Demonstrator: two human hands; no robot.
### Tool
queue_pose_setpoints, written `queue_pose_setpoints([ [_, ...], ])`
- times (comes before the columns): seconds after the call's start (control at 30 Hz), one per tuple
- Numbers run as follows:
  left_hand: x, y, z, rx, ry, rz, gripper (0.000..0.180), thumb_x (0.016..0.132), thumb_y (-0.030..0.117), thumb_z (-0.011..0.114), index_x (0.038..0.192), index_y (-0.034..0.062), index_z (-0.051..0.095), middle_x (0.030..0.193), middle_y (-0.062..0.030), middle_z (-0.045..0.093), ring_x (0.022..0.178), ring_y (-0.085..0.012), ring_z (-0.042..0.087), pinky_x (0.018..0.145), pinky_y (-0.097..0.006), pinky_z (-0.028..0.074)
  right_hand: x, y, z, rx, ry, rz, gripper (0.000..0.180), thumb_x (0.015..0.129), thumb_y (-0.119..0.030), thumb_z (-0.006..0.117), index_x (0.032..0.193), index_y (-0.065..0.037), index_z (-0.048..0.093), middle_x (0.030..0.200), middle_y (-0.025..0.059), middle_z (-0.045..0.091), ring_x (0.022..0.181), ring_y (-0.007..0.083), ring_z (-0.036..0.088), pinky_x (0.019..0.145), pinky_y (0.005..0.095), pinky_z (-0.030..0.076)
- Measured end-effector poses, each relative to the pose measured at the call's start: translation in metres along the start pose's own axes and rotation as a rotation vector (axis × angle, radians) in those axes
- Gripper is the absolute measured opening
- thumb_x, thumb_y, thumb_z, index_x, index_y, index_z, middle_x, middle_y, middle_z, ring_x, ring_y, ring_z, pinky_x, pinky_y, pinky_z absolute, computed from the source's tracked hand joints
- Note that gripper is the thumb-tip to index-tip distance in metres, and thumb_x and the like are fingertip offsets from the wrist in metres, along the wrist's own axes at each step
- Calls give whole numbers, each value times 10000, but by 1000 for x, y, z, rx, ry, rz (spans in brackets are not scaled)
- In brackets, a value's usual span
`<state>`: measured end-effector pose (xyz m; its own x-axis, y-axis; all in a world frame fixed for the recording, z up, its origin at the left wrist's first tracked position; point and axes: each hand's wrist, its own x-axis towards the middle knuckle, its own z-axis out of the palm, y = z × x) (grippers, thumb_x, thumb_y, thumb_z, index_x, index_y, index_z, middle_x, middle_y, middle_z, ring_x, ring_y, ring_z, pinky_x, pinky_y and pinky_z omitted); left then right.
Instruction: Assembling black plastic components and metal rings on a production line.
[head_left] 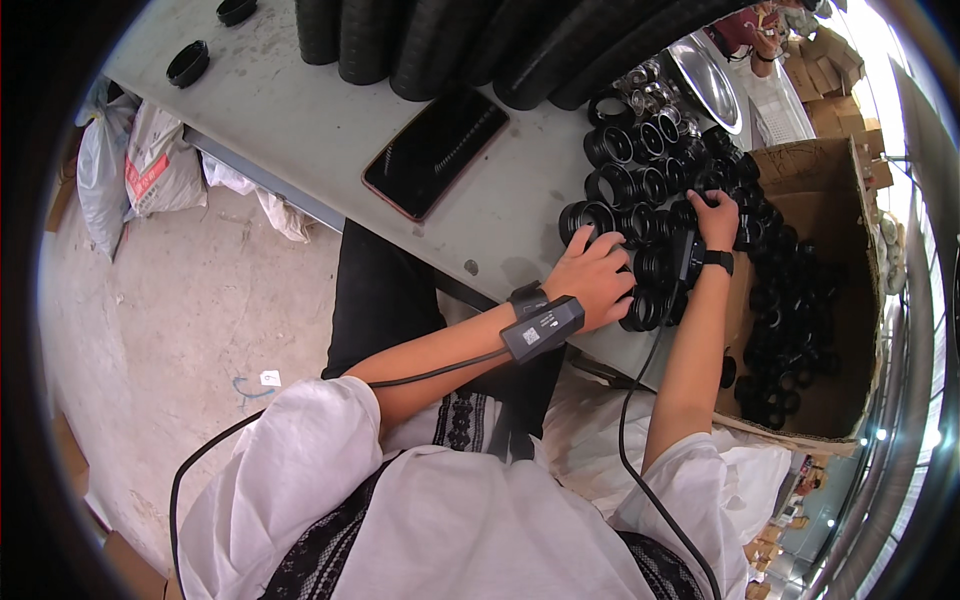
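Note:
Short black ribbed rings (610, 185) stand packed in rows on the grey table (290, 115). Over the near left of these rows, my left hand (597, 280) lies with its fingers spread, the fingertips touching the rings. Farther right, my right hand (716, 220) is at the edge of the rows, its fingers curled on a black ring that they partly cover. Both wrists carry black strapped devices with cables. Beside the right hand, a cardboard box (810, 158) holds a heap of loose black rings (790, 320).
A dark phone (437, 150) lies left of the rows. Large black ribbed tubes (430, 50) rest behind it. A shiny metal bowl (706, 82) stands at the back right. Two black rings, one a shallow cap (188, 63), sit far left. Another person's arm (765, 48) shows beyond.

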<state>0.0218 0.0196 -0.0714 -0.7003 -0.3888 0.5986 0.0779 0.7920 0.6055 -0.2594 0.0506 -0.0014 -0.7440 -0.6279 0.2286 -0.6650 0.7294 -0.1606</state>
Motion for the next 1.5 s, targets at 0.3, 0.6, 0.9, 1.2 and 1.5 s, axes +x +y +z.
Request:
queue_pose_setpoints([
  [0.3,-2,0,0,7,-4,-2,165,745,272,643,816,123,652,997,-17,559,1170,-237,416,981,-489,242,-42,-25,-24,364,106,38,424,760,-283,729,961,69,607,914,143,648,832,216,600,780,307,453],
  [0.6,2,4,-8,60,-33,-117,187,701,187,614,874,118,639,1067,-34,550,1192,-237,406,1005,-512,222,-201,-24,-41,526,383,-81,231,837,-96,635,988,49,537,1136,107,550,948,155,519,857,281,402],
  [0.9,3,4,-12,45,-26,-103,189,688,125,593,871,132,637,1121,-34,534,1199,-246,398,997,-505,213,-282,-3,-6,232,305,241,451,690,-170,743,1043,-28,500,1135,175,513,1093,338,465,968,420,337],
  [1.2,5,5,-14,20,105,-81,166,706,205,658,857,143,633,1108,-23,554,1138,-248,445,974,-475,250,-237,-49,2,463,179,-14,575,661,-203,774,1139,-34,504,1149,141,537,1103,323,491,967,397,352],
  [1.5,4,3,-11,48,107,-90,153,706,209,660,838,138,635,1105,-28,546,1137,-244,439,977,-469,255,-138,-38,-41,504,314,-34,287,821,-175,645,1073,-44,602,1181,129,546,1132,277,486,985,375,347],
])
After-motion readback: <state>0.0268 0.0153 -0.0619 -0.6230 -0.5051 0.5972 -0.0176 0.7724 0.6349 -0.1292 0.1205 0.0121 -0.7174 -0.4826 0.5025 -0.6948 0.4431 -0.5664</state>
